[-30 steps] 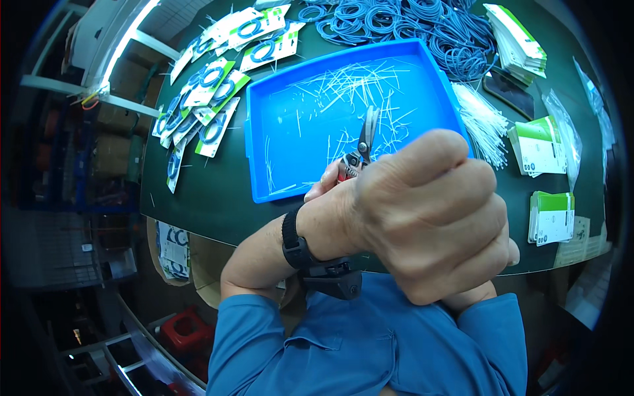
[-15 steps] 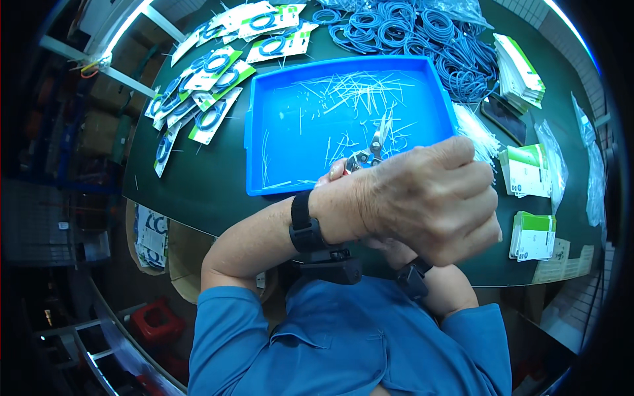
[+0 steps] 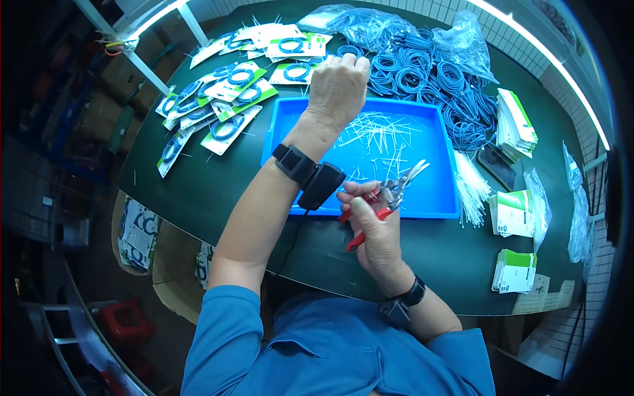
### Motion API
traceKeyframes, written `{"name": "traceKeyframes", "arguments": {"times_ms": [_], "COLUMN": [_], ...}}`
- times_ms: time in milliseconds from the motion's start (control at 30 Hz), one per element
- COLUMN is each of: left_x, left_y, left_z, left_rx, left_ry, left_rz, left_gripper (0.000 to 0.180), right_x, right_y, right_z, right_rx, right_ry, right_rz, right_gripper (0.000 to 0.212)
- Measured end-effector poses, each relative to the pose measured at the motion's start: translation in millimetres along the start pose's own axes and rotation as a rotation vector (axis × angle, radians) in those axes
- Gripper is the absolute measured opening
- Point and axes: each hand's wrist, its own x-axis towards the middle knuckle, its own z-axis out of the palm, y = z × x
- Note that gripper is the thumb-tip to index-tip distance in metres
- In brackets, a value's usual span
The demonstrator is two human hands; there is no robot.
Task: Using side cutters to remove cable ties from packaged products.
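My left hand reaches over the far left part of the blue tray, at the edge of the carded cable coils. Its back faces up and its fingers curl under, closed; whatever they hold is hidden. Close to the tray's front edge, my right hand grips pruning shears by their red handles. Their metal blades are spread apart and point over the tray. Loose thin white strips, like cut cable-tie ends, lie scattered in the tray.
Blue cable coils are heaped at the back, beside clear plastic bags. Right of the tray lie white cable ties, a dark phone and stacks of green-and-white cards. A cardboard box stands below the table's left edge.
My left hand has swung from the front right, across the tray, to the far left. My right hand and the shears, largely hidden behind it before, now show. The view has shifted.
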Motion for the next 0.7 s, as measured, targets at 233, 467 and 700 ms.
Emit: {"name": "traceKeyframes", "arguments": {"times_ms": [233,467,700], "left_x": [6.1,-0.1,-2.0], "left_y": [23.3,31.5,32.5], "left_z": [14.6,15.3,11.4], "left_rx": [0.028,-0.135,-0.950], "left_ry": [-0.001,0.055,0.101], "left_rz": [0.073,0.079,-0.508], "left_gripper": [0.002,0.003,0.013], "right_x": [14.8,20.6,19.6], "right_y": [9.3,-2.4,-19.6], "right_z": [20.1,20.5,29.0], "right_rx": [-0.116,-0.089,-0.406], "right_ry": [0.048,0.071,0.000], "right_rz": [0.041,0.009,-0.105], "right_gripper": [0.034,0.032,0.034]}}
